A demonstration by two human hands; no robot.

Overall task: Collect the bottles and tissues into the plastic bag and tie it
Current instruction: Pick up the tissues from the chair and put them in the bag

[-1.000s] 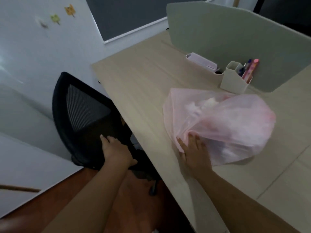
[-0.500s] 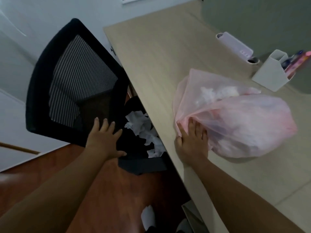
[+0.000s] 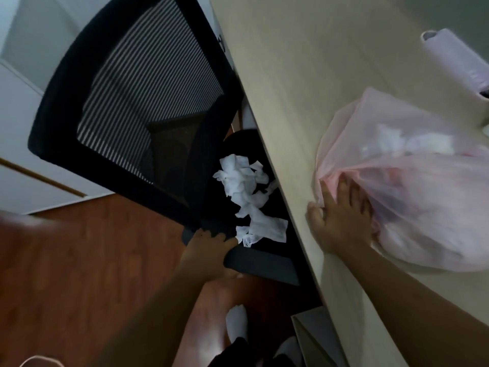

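A translucent pink plastic bag lies bulging on the desk, with white tissue showing through its upper part. My right hand rests on the bag's near left end with straight fingers, thumb at the desk's edge. Several crumpled white tissues lie on the black chair seat beside the desk. My left hand is at the seat's front corner, just left of the nearest tissue; its fingertips are lost against the dark seat. No bottle shows clearly.
The black mesh chair back stands left of the desk, tight against its edge. A pale desk organiser lies at the far right. White-socked feet stand on the wooden floor, next to a grey box under the desk.
My left hand has dropped from the chair back to the seat's front corner by the tissues. The view has tilted further down. My right hand stays on the bag.
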